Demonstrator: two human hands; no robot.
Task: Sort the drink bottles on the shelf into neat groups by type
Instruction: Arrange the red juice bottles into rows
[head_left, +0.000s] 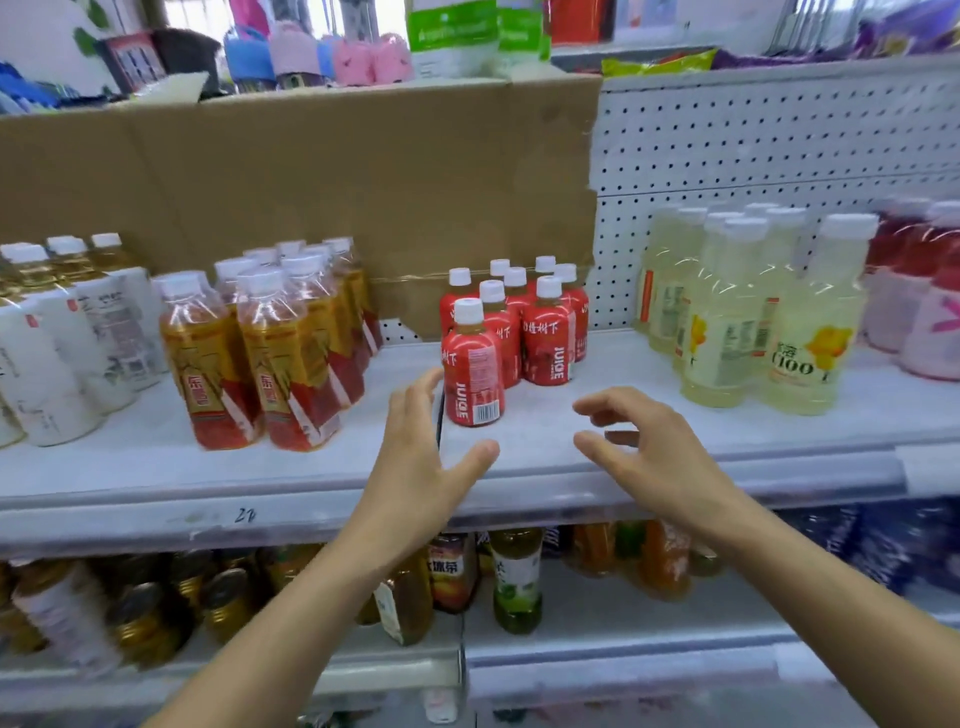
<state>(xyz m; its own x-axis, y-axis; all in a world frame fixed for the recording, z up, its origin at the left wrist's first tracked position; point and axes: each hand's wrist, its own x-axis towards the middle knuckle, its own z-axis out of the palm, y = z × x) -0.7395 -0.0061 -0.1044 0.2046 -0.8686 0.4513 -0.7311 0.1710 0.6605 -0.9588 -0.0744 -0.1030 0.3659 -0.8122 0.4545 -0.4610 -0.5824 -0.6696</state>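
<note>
I see my left hand (423, 457) spread wide, thumb out, fingertips just beside the front red juice bottle (474, 374); I cannot tell whether they touch it. My right hand (654, 457) hovers with its fingers loosely curved and apart, holding nothing, over the bare shelf (545, 415) right of that bottle. The other red juice bottles (530, 322) cluster behind. Open room lies between the gold-labelled bottles (260, 353) on the left and the pale yellow bottles (753, 322) on the right. Both wrists cross the shelf's front edge.

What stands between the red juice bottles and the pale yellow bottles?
Nothing: the head view shows bare shelf between the red juice bottles and the pale yellow bottles.
</note>
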